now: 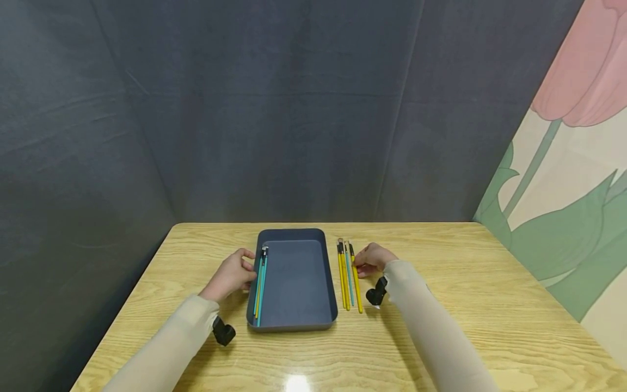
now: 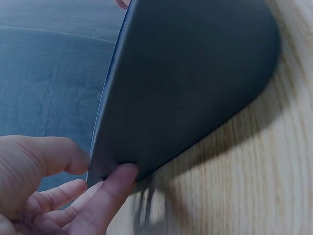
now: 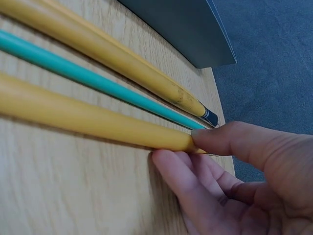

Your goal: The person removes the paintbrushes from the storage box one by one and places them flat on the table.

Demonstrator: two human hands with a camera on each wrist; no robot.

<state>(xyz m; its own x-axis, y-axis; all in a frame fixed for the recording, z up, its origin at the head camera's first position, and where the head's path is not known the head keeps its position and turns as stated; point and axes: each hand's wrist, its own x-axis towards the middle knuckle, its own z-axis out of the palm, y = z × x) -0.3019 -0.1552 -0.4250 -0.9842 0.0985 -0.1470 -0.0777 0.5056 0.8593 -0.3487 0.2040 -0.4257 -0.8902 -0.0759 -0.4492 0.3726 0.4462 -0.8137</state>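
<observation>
A dark grey rectangular tray (image 1: 300, 283) lies on the table, a few slim turquoise and yellow paintbrushes (image 1: 262, 283) along the inside of its left wall. My left hand (image 1: 234, 275) is at that wall; in the left wrist view a fingertip lies on the tray's outer side (image 2: 190, 73) and the thumb reaches the rim, holding the wall between them. To the tray's right, my right hand (image 1: 374, 258) pinches a yellow paintbrush (image 3: 98, 122) between thumb and fingers near its bristle end. Left of that brush lie a turquoise paintbrush (image 3: 98, 81) and thicker yellow paintbrushes (image 3: 112, 54).
The tray and brushes rest on a light wood-grain table (image 1: 455, 305). A dark cloth wall (image 1: 294, 120) stands behind the far edge, and a flower-patterned panel (image 1: 578, 207) is at the right. Each sleeve carries a small black camera (image 1: 223, 331).
</observation>
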